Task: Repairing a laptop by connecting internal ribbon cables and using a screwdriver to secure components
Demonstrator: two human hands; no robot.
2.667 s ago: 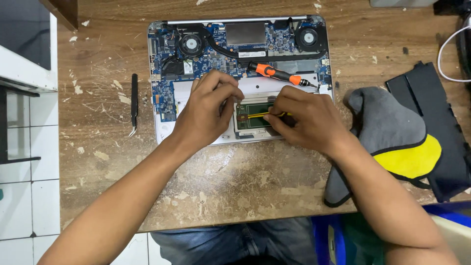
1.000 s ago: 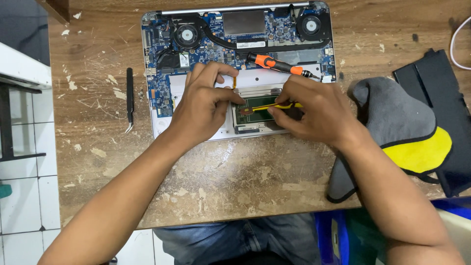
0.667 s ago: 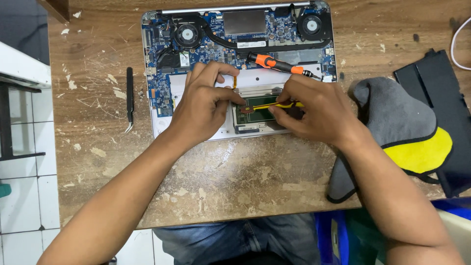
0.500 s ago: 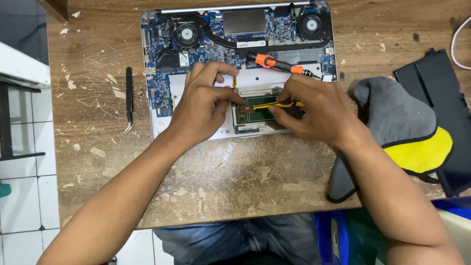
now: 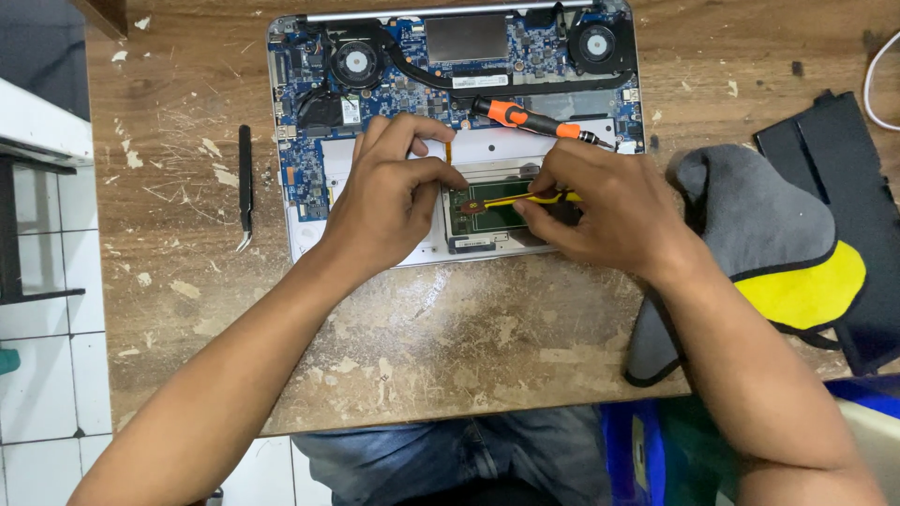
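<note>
Spanning nearly the whole view, the worn wooden desk [image 5: 422, 356] carried everything, its surface scuffed and flecked with pale chips. An opened laptop [image 5: 309, 234], bottom cover off, lay at the far middle of the desk, with a blue circuit board, two round fans and a dark heat pipe exposed. All positions below are relative to the laptop. To its right, just beside it, a grey and yellow cloth pouch [image 5: 759, 244] rested on the desk edge, and a black flat case [image 5: 844, 169] lay beyond that, partly under the pouch. Both forearms came in from the near side.

The left hand [image 5: 384, 201] lay on the laptop's pale lower panel, left of centre, fingers [image 5: 441, 173] curled narrow and pressing down at the edge of the small recess; it held nothing that could be seen. The right hand [image 5: 609, 211] sat at the laptop's lower right, fingers pinched closed around a slim yellow tool [image 5: 520, 199], which lay nearly level and pointed left. Its tip reached over the small green board [image 5: 487, 214] in the recess; contact could not be confirmed.

An orange-handled screwdriver [image 5: 530, 120] lay loose across the laptop's middle, just beyond the right hand. Black tweezers [image 5: 245, 183] lay on the desk left of the laptop, well apart from both hands.
</note>
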